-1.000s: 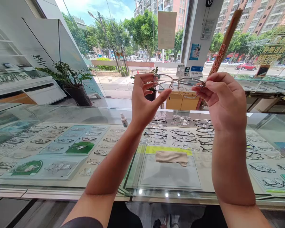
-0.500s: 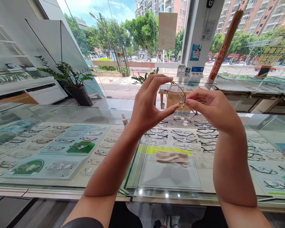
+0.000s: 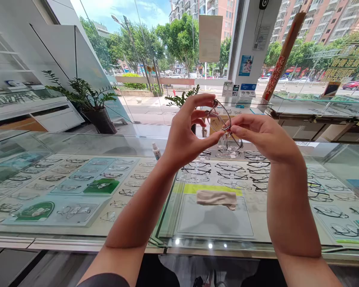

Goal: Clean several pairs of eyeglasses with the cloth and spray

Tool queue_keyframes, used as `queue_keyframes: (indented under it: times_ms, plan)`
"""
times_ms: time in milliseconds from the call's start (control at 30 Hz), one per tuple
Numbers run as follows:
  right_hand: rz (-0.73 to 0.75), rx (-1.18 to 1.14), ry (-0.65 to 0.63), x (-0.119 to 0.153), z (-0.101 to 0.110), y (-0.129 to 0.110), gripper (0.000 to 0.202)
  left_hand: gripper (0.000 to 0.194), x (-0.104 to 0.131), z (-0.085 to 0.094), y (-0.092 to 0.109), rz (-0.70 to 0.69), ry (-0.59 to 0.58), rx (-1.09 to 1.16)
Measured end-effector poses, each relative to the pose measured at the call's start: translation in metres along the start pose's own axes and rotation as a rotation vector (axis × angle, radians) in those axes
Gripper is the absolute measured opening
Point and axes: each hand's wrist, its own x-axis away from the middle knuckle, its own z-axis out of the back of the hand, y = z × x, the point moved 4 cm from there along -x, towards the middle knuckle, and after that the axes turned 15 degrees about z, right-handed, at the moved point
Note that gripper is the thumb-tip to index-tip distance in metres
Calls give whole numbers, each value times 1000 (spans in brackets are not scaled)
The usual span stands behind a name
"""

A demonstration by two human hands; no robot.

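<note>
A pair of thin-rimmed eyeglasses point(image 3: 229, 116) is held up above the glass counter, turned so that one lens is over the other. My left hand point(image 3: 188, 127) grips it from the left, index fingertip at the top of the frame and thumb near the bridge. My right hand point(image 3: 263, 135) pinches the frame near its middle from the right, thumb against finger. Below, a folded beige cloth point(image 3: 217, 197) lies on a pale rectangular mat point(image 3: 212, 223) on the counter.
Rows of eyeglasses point(image 3: 231, 175) show in the glass display counter point(image 3: 131, 139). A small white spray bottle point(image 3: 156, 150) stands left of my left forearm. Beyond are a potted plant point(image 3: 98, 115), another display counter point(image 3: 305, 107) and a large window.
The glasses have turned in my hands, and their lower part has swung slightly left. My left hand's lower fingers now show, curled behind the frame. My right hand has moved slightly left.
</note>
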Motion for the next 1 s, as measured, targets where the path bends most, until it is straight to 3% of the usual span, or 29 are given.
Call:
queue_keyframes:
  times_ms: [367, 433, 500, 600, 667, 767, 1000]
  plan:
    - [-9, -40, 18, 0, 0, 0, 33, 74, -2, -7, -7, -12, -61, 157]
    - [6, -10, 53, 0, 2, 2, 32, 74, -1, -9, -5, -9, -15, 123]
    - [22, 41, 98, 0, 3, 3, 28, 68, 2, -8, -1, 18, 103, 32]
    - [20, 193, 176, 0, 4, 3, 20, 36, 9, -9, 8, 95, 232, -126]
    - [9, 333, 224, 0, 3, 3, 16, 20, 11, -16, 10, 178, 144, -159]
    - [20, 472, 233, 0, -4, 1, 15, 28, 13, -26, 5, 315, -15, -118]
    - [29, 661, 189, -2, -17, -6, 14, 34, 9, -30, -10, 463, -73, 10]
